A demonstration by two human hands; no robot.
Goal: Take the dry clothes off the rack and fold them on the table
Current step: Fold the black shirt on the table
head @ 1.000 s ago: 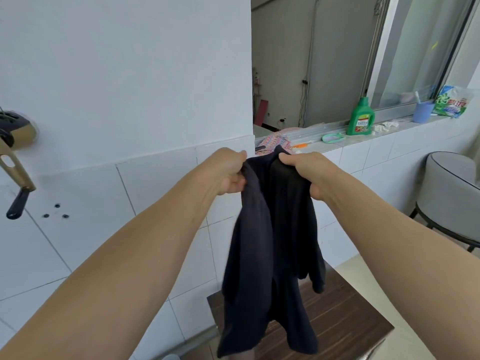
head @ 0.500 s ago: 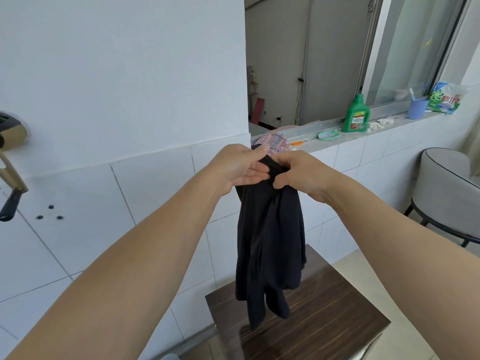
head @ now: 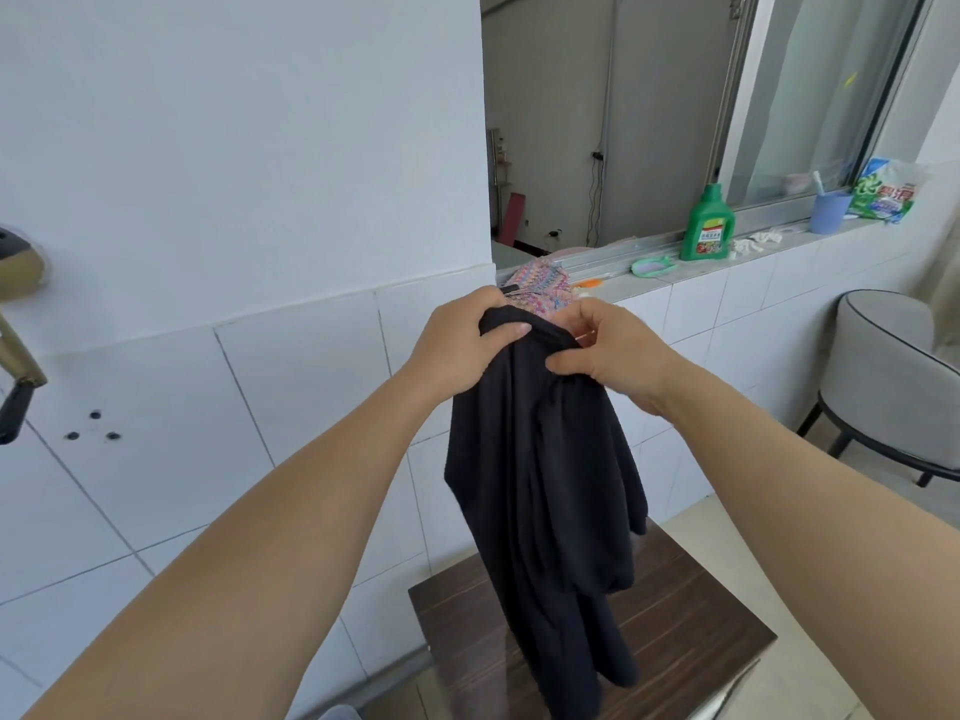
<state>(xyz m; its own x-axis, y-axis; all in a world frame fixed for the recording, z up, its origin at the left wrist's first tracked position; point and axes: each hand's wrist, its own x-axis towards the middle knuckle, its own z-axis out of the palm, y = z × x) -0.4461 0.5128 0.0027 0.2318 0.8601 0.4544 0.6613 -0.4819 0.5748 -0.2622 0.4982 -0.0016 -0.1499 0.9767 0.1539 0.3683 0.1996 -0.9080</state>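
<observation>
- Both hands grip the top of the dark garment (head: 540, 485): left hand (head: 462, 345) pinching with thumb over the cloth, right hand (head: 613, 350) likewise; it hangs above the wooden table (head: 691, 626).
- I'd spread the hands along the top edge, then lower it flat.
- The tiled wall (head: 311, 387) stands close on the left; the chair (head: 893, 376) sits well apart.

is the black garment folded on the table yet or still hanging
Still hanging, not folded. Both hands, left and right, grip the top of the black garment; it dangles bunched above the table.
</observation>
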